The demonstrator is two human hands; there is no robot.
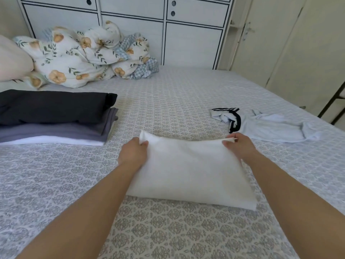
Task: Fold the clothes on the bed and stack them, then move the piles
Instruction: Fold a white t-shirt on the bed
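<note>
both forearms reach over the bed (168,230); my left hand (133,154) and right hand (240,146) each pinch a far corner of the white cloth (190,171), lifting that edge to fold it. pile (56,118) waits left, blue shirt (270,126) unfolded right.

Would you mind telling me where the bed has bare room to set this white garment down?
Bare sheet lies between the folded stack and the pale blue top, running back toward the wardrobe. The near strip below the white garment, which both the left hand and right hand grip, is free too. The far left is crowded by the duvet.
</note>
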